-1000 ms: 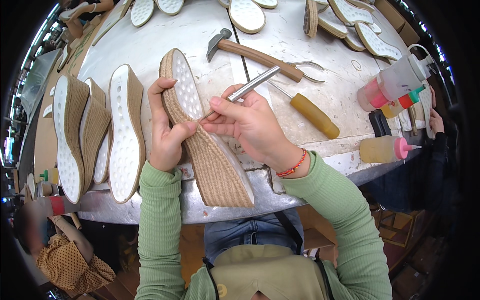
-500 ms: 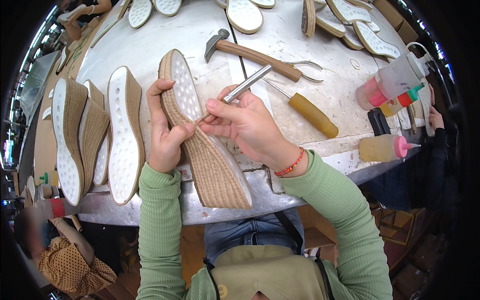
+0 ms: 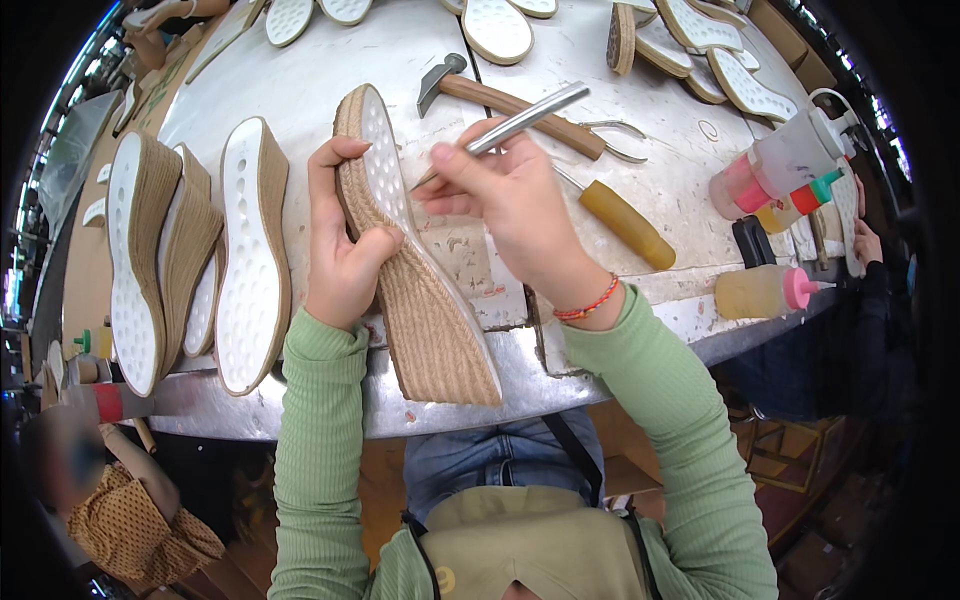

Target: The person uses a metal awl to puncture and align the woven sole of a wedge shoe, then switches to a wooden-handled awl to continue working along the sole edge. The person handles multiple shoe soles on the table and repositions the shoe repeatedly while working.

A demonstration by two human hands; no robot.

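My left hand (image 3: 345, 235) is closed round the middle of a rope-wrapped wedge sole (image 3: 435, 320), its thumb on the braided side and its fingers round the far edge. The sole is tilted, thick heel toward me, its white dimpled face turned to the right. In my right hand (image 3: 505, 190) is a slim silver metal tool (image 3: 525, 118) with a pointed tip, held like a pen. That tip is close to the white face's edge; whether it touches, I cannot tell. Beyond my hands lie a hammer (image 3: 520, 105) with a wooden handle and a yellow-handled awl (image 3: 627, 225).
Several wedge soles (image 3: 252, 260) stand on the left, more (image 3: 497, 30) lie at the far side. Pliers (image 3: 615, 140) rest by the hammer. At right are squeeze bottles (image 3: 762, 293) and a black object (image 3: 753, 243). Other people sit left and right; the metal table edge (image 3: 520, 385) is near me.
My right hand has lifted slightly away from the sole's braided edge, and the tool's tip has moved up and right. The sole and my left hand have shifted slightly; the view has moved too.
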